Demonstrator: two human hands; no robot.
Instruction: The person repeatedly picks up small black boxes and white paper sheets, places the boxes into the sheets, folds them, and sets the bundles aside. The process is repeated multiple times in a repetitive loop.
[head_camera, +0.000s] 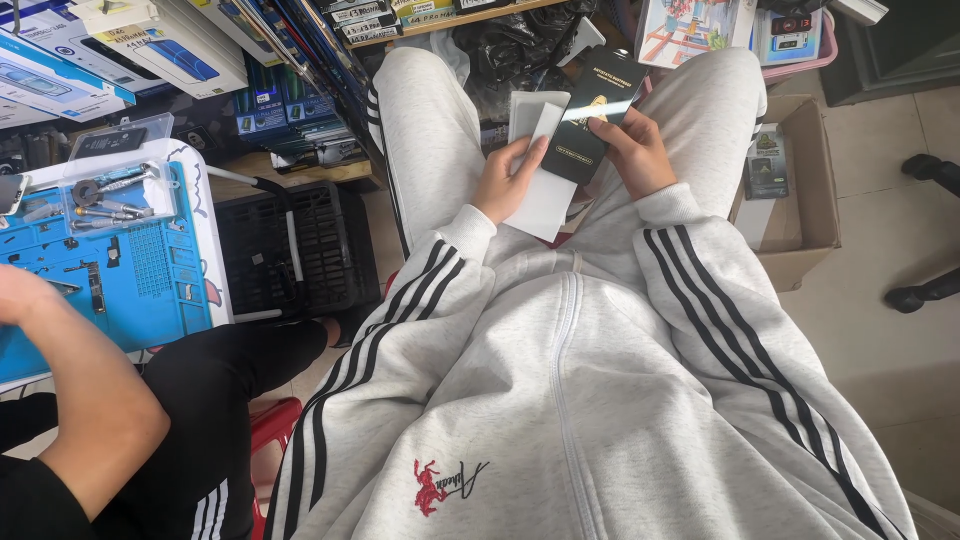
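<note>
- Grey marl zip jacket (590, 400) with black sleeve stripes, worn by the seated person; nearest item, below the black packet.
- Left hand (508, 178), just left of the black packet: fingers closed around a white sleeve (540, 200), thumb lying across its face, fingertips touching the packet's edge.
- Right hand (632, 150), at the black packet's right edge: fingers pinched together on it, holding it tilted over the lap.
- Black packet (592, 112), flat, glossy, with gold print; overlaps the white sleeve between the knees.
- Handling judgement: separating the two goes best with the sleeve held steady at its lower half and the packet drawn straight along its length, gripped by the edges so the flat faces do not bend.
- Cardboard box (800, 190), open, on the floor right of the black packet.
- Black crate (300, 250), well left of the packet.
- Blue work mat (120, 270) with small tools, further left; another person's arm (90, 400) beside it.
- Shelves of boxed goods (280, 60), beyond the packet.
</note>
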